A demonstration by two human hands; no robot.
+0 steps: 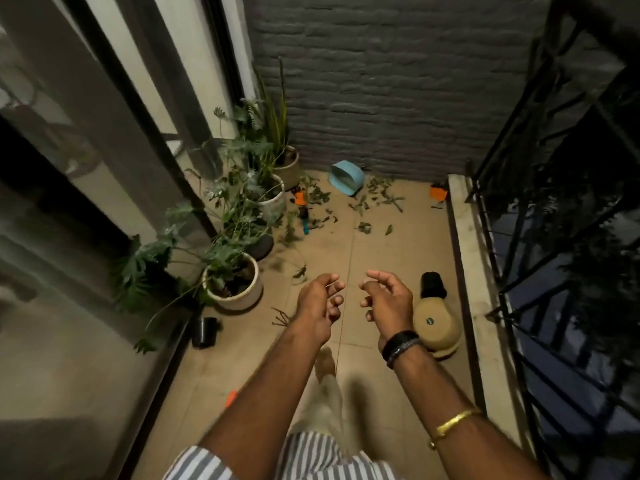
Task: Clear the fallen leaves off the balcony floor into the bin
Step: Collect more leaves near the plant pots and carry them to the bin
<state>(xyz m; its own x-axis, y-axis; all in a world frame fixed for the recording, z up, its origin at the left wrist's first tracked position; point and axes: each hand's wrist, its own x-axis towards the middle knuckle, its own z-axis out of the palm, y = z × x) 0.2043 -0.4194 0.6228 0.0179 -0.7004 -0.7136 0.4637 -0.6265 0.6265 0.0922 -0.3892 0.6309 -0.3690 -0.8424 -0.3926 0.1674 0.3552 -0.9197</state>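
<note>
Several green fallen leaves (377,199) lie scattered on the tan tiled balcony floor near the far brick wall. A light blue bin (346,177) lies tipped on its side among them, against the wall. My left hand (320,303) and my right hand (386,301) are held out in front of me above the floor, well short of the leaves. Both hands have loosely curled fingers and hold nothing. A dark band sits on my right wrist.
Potted plants (235,278) line the left side by the glass door. A tan overturned pot (437,327) with a black object lies at the right by the kerb. Black railing (540,237) bounds the right. A small black pot (205,331) and orange items (438,192) lie about.
</note>
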